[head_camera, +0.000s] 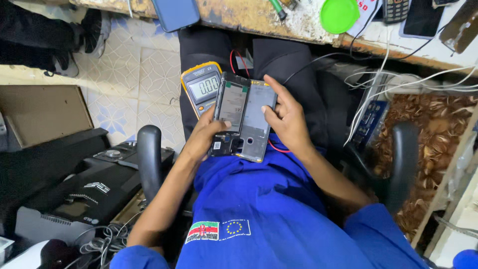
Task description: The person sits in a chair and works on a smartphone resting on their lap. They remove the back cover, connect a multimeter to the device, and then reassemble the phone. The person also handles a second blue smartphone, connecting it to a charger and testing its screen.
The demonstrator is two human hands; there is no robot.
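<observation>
Over your lap, you held an opened phone point(233, 112) and its grey back panel point(255, 127) side by side. Your left hand point(206, 137) was clenched around the phone's lower left edge, thumb across its bare board. Your right hand point(286, 122) grasped the panel's right edge, thumb pressed on its face and forefinger stretched toward 12 o'clock. Phone and panel touched along their long sides, both tilted slightly.

Just behind them, at 11 o'clock, a yellow multimeter point(201, 87) lay on your dark trousers, its screen lit, with red leads point(234, 57) running off at 12.

At 12 o'clock ran a worn, chipped bench point(259, 17) carrying a green lid point(339, 15) and a blue phone point(175, 12). White cables point(393, 79) trailed down at 2 o'clock above a leaf-patterned mat point(433, 129). Pale patterned tiles point(144, 74) covered the floor at 10 o'clock. Black chair arms point(149, 159) flanked you, and a black case point(84, 189) sat at 8 o'clock.
</observation>
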